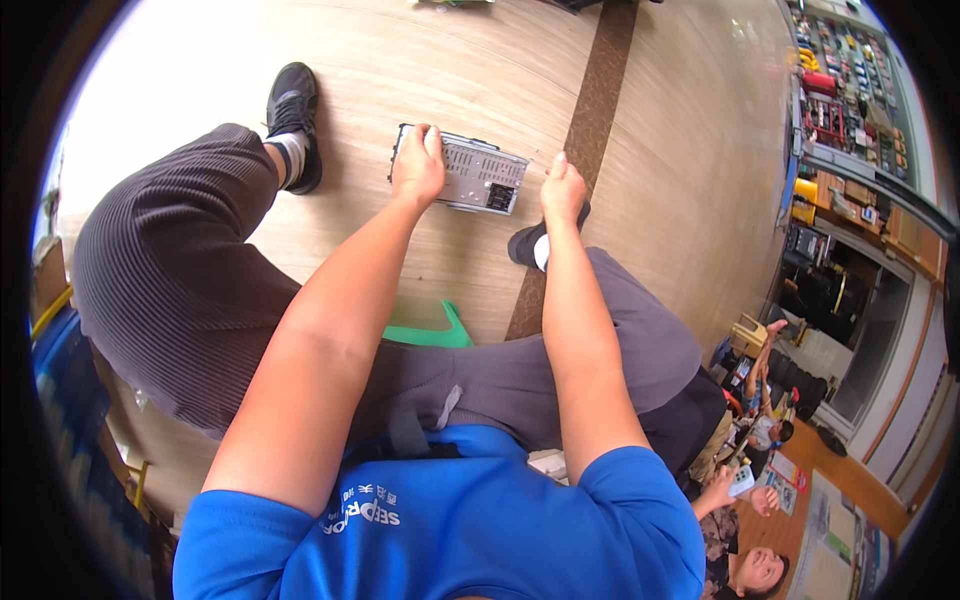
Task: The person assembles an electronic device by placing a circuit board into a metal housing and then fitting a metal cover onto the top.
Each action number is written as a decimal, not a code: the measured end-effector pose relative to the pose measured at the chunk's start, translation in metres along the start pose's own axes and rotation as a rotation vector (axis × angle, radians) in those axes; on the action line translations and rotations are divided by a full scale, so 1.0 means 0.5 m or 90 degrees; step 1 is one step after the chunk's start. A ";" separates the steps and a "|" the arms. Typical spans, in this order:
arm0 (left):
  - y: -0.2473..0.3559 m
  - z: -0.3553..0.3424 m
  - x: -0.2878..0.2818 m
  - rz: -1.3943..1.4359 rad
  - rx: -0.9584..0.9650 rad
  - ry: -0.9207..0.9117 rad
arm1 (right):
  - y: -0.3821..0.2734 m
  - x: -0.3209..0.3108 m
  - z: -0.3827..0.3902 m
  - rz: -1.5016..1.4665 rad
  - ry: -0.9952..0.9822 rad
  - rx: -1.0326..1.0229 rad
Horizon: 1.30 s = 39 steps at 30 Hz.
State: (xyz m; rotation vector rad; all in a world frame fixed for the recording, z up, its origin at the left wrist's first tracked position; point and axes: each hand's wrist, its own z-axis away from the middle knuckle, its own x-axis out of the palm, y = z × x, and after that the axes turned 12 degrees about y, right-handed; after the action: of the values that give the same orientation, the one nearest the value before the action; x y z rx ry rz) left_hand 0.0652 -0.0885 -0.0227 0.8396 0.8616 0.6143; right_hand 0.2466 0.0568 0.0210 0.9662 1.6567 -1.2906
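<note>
A flat silver metal case (468, 170) with rows of vent slots and a black block at one corner is held out in front of me, above the floor. My left hand (418, 168) is closed on its left part, the thumb lying over the upper face. To the right of the case, apart from it, is my right hand (563, 190). Its fingers are curled in and the thumb points away from me. Whatever it may hold is hidden.
Between my legs, part of a green plastic stool (445, 328) shows. My black shoes (292, 115) stand on the light tiled floor, crossed by a dark brown strip (597, 95). At the right are shelves of goods (855, 90) and another person holding a phone (741, 480).
</note>
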 end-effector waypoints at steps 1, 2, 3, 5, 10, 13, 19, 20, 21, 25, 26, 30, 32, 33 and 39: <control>-0.003 -0.001 -0.007 -0.010 0.004 -0.002 | 0.030 0.011 -0.008 -0.016 -0.015 0.045; 0.028 0.008 0.010 0.002 0.007 -0.008 | 0.122 0.026 -0.044 -0.031 -0.003 0.133; 0.023 0.007 0.006 -0.008 -0.004 0.006 | 0.164 0.049 -0.032 -0.036 -0.006 0.144; 0.012 0.003 -0.005 -0.033 -0.007 0.018 | 0.217 0.094 -0.004 -0.002 -0.097 0.198; 0.029 0.008 0.033 0.005 0.059 0.027 | 0.433 0.161 0.087 0.021 -0.178 0.148; 0.011 0.009 0.032 -0.015 0.076 0.036 | 0.420 0.172 0.090 0.171 -0.326 0.092; -0.048 -0.017 0.045 -0.011 0.087 0.036 | 0.301 0.151 -0.011 0.030 -0.127 0.087; -0.035 -0.008 0.054 0.022 0.098 0.026 | 0.311 0.145 -0.033 0.070 -0.143 0.110; -0.032 -0.003 0.047 0.033 0.086 0.043 | 0.291 0.150 -0.038 0.055 -0.148 0.119; -0.028 -0.002 0.008 0.014 0.105 0.043 | 0.243 0.174 -0.051 0.119 -0.244 0.243; -0.029 -0.003 0.003 0.026 0.072 0.047 | 0.243 0.186 -0.058 0.128 -0.252 0.250; -0.004 0.006 0.052 0.073 0.037 0.008 | 0.356 0.208 -0.076 0.162 -0.082 0.242; -0.028 -0.004 0.020 0.051 0.066 0.032 | 0.297 0.205 -0.038 0.174 -0.201 0.191; -0.033 -0.006 0.011 0.056 0.066 0.043 | 0.282 0.195 -0.023 0.171 -0.201 0.179; -0.013 0.006 0.024 0.029 0.068 0.022 | 0.265 0.152 0.031 0.100 -0.166 0.188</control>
State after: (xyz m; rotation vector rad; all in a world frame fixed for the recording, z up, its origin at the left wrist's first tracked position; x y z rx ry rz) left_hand 0.0751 -0.0842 -0.0319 0.9503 0.9155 0.6287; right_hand 0.3406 0.0729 -0.0992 1.0271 1.1913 -1.5088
